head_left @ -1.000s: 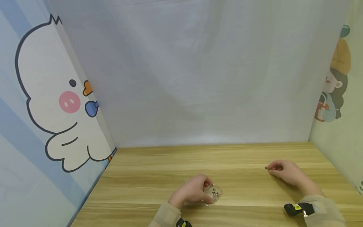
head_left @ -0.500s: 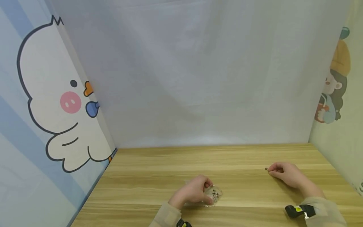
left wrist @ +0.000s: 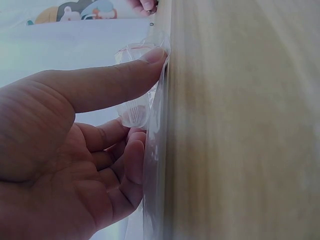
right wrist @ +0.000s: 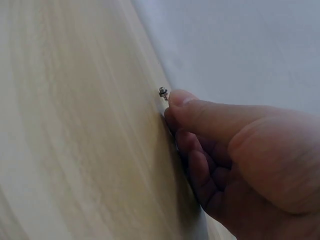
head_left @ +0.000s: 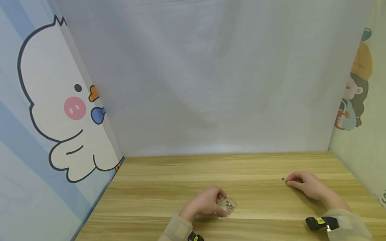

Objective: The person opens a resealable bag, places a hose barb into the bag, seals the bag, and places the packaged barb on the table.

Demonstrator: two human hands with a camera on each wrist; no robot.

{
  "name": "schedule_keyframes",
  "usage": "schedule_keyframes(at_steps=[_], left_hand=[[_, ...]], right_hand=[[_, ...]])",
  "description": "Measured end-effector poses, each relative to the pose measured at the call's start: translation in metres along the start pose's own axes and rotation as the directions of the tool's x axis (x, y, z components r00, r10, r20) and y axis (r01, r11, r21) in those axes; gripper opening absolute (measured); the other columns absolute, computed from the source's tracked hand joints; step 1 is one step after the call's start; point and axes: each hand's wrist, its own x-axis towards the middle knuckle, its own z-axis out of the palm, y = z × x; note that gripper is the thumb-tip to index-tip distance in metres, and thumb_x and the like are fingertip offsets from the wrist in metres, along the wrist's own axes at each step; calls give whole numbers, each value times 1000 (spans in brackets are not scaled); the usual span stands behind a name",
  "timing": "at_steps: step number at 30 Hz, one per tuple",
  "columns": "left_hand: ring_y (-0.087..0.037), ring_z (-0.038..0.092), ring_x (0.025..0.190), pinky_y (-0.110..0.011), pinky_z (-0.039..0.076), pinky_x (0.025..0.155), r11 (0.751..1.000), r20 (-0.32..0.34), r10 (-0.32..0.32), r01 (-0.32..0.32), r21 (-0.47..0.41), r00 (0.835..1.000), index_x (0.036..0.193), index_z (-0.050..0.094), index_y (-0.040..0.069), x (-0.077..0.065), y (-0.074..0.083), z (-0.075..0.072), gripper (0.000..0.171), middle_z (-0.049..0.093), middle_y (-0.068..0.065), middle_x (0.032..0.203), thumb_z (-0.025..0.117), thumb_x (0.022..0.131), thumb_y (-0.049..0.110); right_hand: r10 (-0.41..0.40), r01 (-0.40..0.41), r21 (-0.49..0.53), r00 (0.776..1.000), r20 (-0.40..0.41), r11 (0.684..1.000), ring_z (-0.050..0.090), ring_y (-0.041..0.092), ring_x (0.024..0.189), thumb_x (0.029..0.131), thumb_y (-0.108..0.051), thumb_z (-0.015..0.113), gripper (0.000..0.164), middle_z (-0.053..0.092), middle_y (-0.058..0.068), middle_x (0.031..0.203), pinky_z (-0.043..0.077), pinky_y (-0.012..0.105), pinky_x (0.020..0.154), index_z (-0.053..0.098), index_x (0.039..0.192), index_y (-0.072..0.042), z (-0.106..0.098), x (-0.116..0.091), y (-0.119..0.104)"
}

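My left hand (head_left: pixel 206 201) holds a small clear plastic bag (head_left: pixel 222 203) low at the tabletop, its thumb on the near side of the mouth. In the left wrist view, the bag's clear film (left wrist: pixel 134 117) stands up between thumb and fingers. Several small metal screws (head_left: pixel 229 206) show through the bag. Off to the right, my right hand (head_left: pixel 307 185) rests low with fingers bent and thumb near the index fingertip. Just beyond those fingertips sits a tiny metal screw (right wrist: pixel 163 92) with a dark ring, standing on the wood; a narrow gap shows in the head view.
The wood-grain table (head_left: pixel 169 170) reaches back to a pale grey curtain (head_left: pixel 211 83). Panels with cartoon prints flank it, a white bird (head_left: pixel 48 83) at left and a capped figure (head_left: pixel 352 93) at right. Black wrist devices (head_left: pixel 321 223) sit at both cuffs.
The right hand has let go of the small screw and drawn back slightly to the right, leaving it on the table. The left hand and the bag have stayed in place.
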Motion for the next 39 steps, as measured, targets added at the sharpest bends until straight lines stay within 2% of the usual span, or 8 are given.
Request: schedule_keyframes(at_steps=[9,13,18,24,28,39], left_hand=[[-11,57,89,-24,52,81,1000,1,1,-1,0,1000,121,67,1,0,3,0,57,63,2,106,97,74,8],[-10,56,90,-24,52,82,1000,-4,7,-7,12,1000,121,67,2,0,2,0,56,61,3,106,97,74,9],[-11,57,89,-25,53,81,1000,3,-3,3,-3,1000,120,67,2,0,2,1,56,62,2,105,97,73,8],[-9,55,89,-24,51,82,1000,1,-3,3,16,1000,121,68,3,0,0,1,56,61,3,106,98,74,10],[-9,55,89,-25,51,83,1000,4,-1,1,20,1000,121,68,3,1,0,0,56,61,3,106,98,75,10],[-7,55,90,-24,51,84,999,-4,4,-3,39,1000,121,68,3,1,0,1,56,61,4,106,98,74,11]], right_hand=[[0,0,-3,1000,12,1000,64,23,107,106,-19,69,10,74,6,113,51,39,89,75,109,-11,-4,-2,2],[-16,16,-7,1000,5,1000,64,27,108,106,-16,67,10,74,9,114,51,46,91,74,109,-9,-5,-1,2],[10,-10,-9,1000,22,1000,64,25,108,107,-18,67,12,74,7,114,52,45,92,75,110,-9,-4,-2,3],[12,-12,1,999,33,1000,64,28,108,109,-19,64,16,73,9,115,51,52,93,74,112,-7,-4,-1,2],[24,-24,-3,999,37,1000,64,27,109,109,-20,63,16,73,8,115,51,52,94,73,112,-7,-4,-2,2],[-17,18,-27,999,50,999,63,23,106,109,-19,64,12,72,4,110,51,51,93,72,107,-10,1,2,-9]])
